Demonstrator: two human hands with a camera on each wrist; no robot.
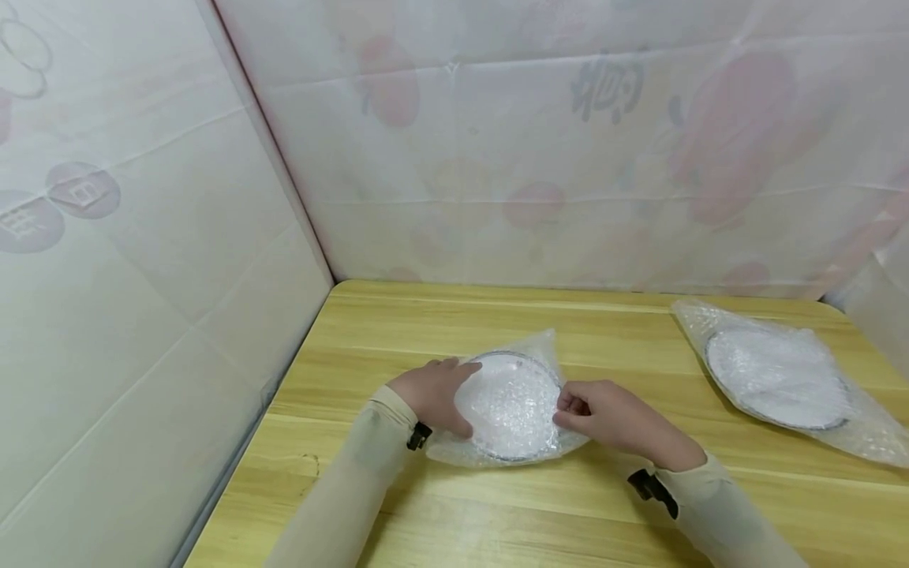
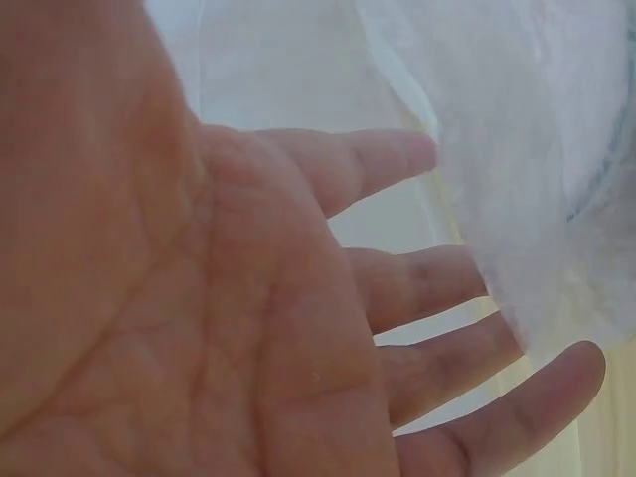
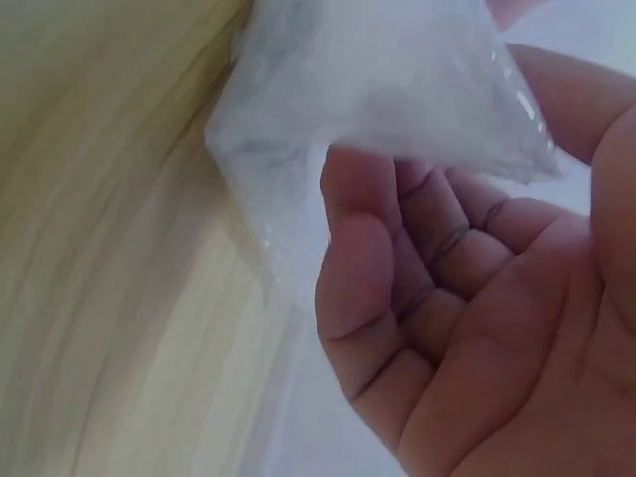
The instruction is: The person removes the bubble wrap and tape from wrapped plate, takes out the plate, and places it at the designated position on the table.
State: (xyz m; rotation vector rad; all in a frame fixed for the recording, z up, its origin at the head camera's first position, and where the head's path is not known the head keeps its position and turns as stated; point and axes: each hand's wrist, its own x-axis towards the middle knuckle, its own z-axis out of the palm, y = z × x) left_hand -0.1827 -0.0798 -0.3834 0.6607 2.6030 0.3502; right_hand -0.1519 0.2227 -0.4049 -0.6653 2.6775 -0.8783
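A round white plate (image 1: 511,406) with a thin dark rim line lies inside clear bubble wrap (image 1: 542,347) on the table. At its left edge is my left hand (image 1: 436,394), thumb and fingers spread and touching the wrap. The left wrist view shows those fingers nearly straight, with their tips against the wrap (image 2: 497,169). On the plate's right side, my right hand (image 1: 607,414) has curled fingers and pinches the edge of the wrap between thumb and forefinger. A loose corner of wrap (image 3: 388,94) hangs over the fingers in the right wrist view.
A second wrapped round plate (image 1: 777,375) lies at the right of the wooden table (image 1: 490,517). Printed fabric walls (image 1: 454,173) rise behind the table and along its left side.
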